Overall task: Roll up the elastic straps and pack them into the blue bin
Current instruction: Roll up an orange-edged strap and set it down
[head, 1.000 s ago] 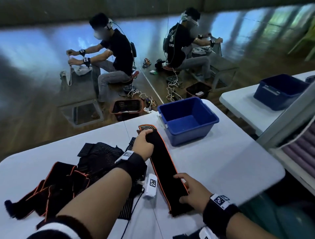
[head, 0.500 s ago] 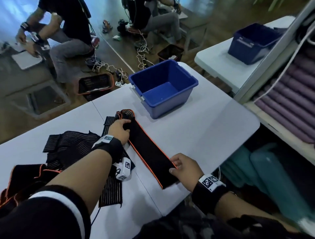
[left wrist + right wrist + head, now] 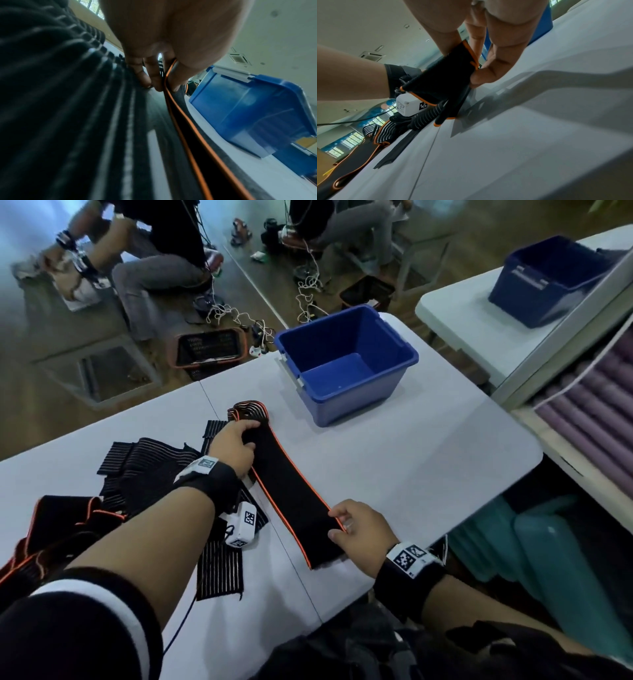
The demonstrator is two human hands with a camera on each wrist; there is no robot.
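Note:
A black elastic strap with orange edging (image 3: 291, 487) lies stretched out across the white table (image 3: 428, 474), from mid-table toward the near edge. My left hand (image 3: 236, 445) grips its far end, thumb over the fabric; in the left wrist view the fingers (image 3: 150, 75) pinch the orange edge (image 3: 181, 119). My right hand (image 3: 356, 530) pinches the strap's near end (image 3: 447, 79), lifted a little off the table. The blue bin (image 3: 346, 364) stands beyond the strap, with nothing visible inside it. More black straps (image 3: 137, 467) lie piled at the left.
A second blue bin (image 3: 555, 278) sits on another table at the back right. Purple rolled mats (image 3: 589, 412) fill a shelf at the right. Two seated people work on the floor behind the table, beside a dark basket (image 3: 209, 350) and cables.
The head view has tilted down and shifted. My right hand has gone from resting on the strap's near end to pinching and lifting it. My left hand stays at the far end.

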